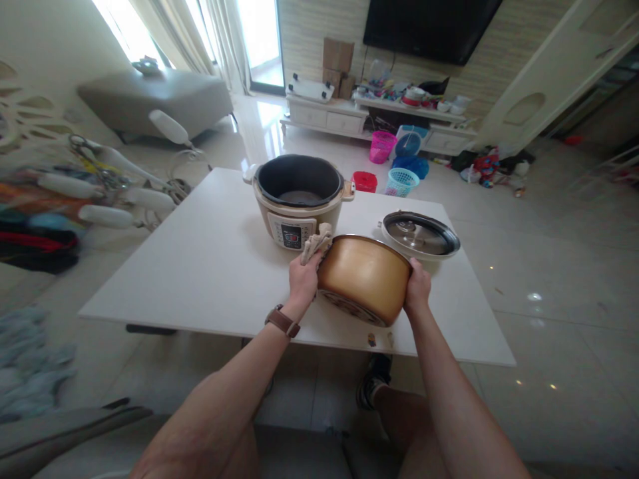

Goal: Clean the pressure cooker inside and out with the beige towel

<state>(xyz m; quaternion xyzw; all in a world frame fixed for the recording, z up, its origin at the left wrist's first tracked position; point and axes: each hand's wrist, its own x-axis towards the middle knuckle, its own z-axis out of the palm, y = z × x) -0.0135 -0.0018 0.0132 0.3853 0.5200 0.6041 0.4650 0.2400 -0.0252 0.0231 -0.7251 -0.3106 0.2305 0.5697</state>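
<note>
Your white tabletop bears a cooker; nearer you, your left hand, with a cloth, and right hand grip the tilted gold pot. Probably you're wiping; any turn calls for two-sided support.

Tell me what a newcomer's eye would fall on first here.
Most likely the gold-coloured pot, tilted so its underside shows, held between the left hand, which also grips a cloth, and the right hand. Beyond it, to the left, the open cooker stands on the white table, its dark interior showing. The round lid lies beyond the pot to the right.
</note>
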